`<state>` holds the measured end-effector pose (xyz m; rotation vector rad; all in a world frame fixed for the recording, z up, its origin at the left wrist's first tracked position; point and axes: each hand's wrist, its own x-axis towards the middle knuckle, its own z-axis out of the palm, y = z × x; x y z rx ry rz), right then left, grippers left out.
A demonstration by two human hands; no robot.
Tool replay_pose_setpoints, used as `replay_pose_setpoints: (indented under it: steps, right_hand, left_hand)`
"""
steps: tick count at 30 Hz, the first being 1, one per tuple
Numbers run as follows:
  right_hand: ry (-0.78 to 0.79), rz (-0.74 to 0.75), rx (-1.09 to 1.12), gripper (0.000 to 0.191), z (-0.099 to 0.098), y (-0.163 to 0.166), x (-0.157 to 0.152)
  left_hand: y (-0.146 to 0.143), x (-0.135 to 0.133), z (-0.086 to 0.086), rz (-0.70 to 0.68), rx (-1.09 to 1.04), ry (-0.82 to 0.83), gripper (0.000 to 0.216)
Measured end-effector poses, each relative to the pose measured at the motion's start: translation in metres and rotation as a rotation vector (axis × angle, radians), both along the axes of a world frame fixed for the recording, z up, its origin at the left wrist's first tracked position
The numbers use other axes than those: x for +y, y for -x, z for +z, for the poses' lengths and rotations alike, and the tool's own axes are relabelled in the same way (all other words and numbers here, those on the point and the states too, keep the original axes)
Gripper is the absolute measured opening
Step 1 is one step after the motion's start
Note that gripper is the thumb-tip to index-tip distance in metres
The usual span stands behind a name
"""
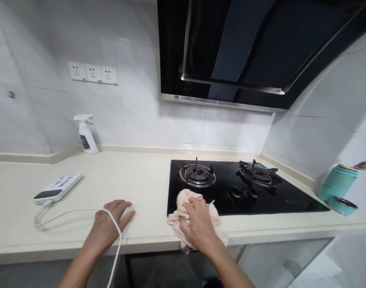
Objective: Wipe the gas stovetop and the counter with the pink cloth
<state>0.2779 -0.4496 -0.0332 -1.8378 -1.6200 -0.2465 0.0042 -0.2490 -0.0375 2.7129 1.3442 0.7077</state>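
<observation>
A pale pink cloth lies bunched over the front left corner of the black gas hob and hangs over the counter edge. My right hand is closed on it, fingers curled into the fabric. My left hand rests on the cream countertop, fingers stretched out and thumb apart, with nothing in it. A white cable passes over the back of that hand and runs to a white power bank at the left.
A white spray bottle stands by the back wall, below several sockets. The hob carries two burners and two knobs. A black range hood hangs above. A turquoise jar and its small bowl-like turquoise neighbour sit at the right.
</observation>
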Motion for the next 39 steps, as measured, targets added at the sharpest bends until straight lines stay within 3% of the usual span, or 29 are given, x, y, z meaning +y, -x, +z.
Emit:
replay_pose_setpoints:
  steps: [4,7,10,12,16,19,22,26,30,33,35,39]
  right_hand:
    - [-0.028,0.298,0.116,0.037,0.005,0.046,0.029]
    - [-0.062,0.403,0.301,0.031,0.01,0.057,0.053]
    - [-0.121,0.314,0.487,0.018,0.024,0.05,0.08]
    - [-0.161,0.254,0.456,0.022,0.037,0.038,0.095]
    - [0.048,0.268,0.224,0.044,0.053,0.001,0.119]
    - [-0.019,0.163,0.183,0.04,0.047,-0.026,0.135]
    - [-0.129,0.228,0.169,0.036,0.032,-0.037,0.148]
    - [-0.151,0.341,0.212,0.042,0.012,-0.034,0.153]
    - [-0.207,0.317,0.381,0.051,0.004,-0.041,0.15]
    - [-0.267,0.249,0.488,0.053,0.001,-0.051,0.149]
    - [-0.315,0.244,0.52,0.049,0.002,-0.052,0.147]
    - [-0.442,0.31,0.427,0.035,0.007,-0.031,0.138]
  left_hand:
    - [-0.001,-0.004,0.001,-0.015,-0.046,-0.011,0.048]
    - [-0.001,-0.005,0.0,-0.033,-0.093,-0.023,0.044]
    - [0.0,-0.004,-0.001,-0.05,-0.121,-0.034,0.041]
    - [0.0,-0.004,-0.003,-0.052,-0.135,-0.037,0.04]
    - [0.001,-0.004,-0.009,-0.029,-0.178,-0.044,0.041]
    - [0.0,-0.003,-0.017,-0.003,-0.207,-0.058,0.047]
    - [-0.006,-0.004,-0.016,-0.01,-0.232,-0.067,0.053]
    - [-0.036,-0.014,0.013,-0.204,-0.178,0.082,0.066]
    - [-0.088,-0.026,0.043,-0.345,0.046,0.303,0.08]
    - [-0.123,-0.023,0.043,-0.344,0.126,0.335,0.089]
    - [-0.138,-0.012,0.036,-0.325,0.153,0.285,0.085]
    - [-0.151,0.035,0.027,-0.223,0.155,0.19,0.068]
